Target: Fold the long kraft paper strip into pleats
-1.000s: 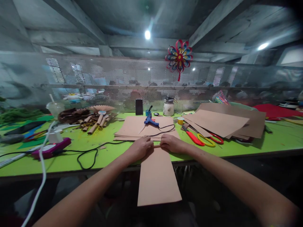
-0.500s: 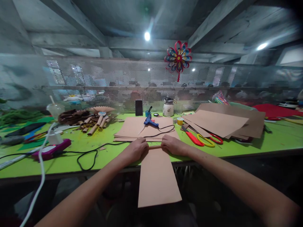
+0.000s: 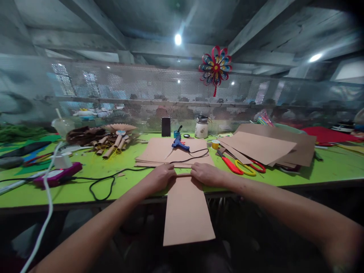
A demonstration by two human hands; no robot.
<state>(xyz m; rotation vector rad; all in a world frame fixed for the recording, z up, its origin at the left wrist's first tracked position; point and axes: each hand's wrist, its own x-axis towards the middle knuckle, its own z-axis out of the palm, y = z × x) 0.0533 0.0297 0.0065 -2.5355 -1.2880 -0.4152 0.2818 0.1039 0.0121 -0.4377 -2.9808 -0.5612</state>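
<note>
A strip of brown kraft paper hangs over the table's front edge towards me, its far end rolled into a narrow tube. My left hand grips the left end of that roll with curled fingers. At the right end, my right hand is closed on it in the same way. Just beyond both hands lies a stack of brown paper sheets. A blue glue gun rests on the stack, its black cord trailing off to the left.
Red-handled scissors and yellow-handled scissors lie right of my hands, beside large brown sheets. Rolled paper tubes and a purple power strip are on the left. A phone and a bottle stand behind.
My view has shifted slightly, so the scene sits a little higher and further left. Both hands keep hold of the rolled paper end, with little visible change in the roll.
</note>
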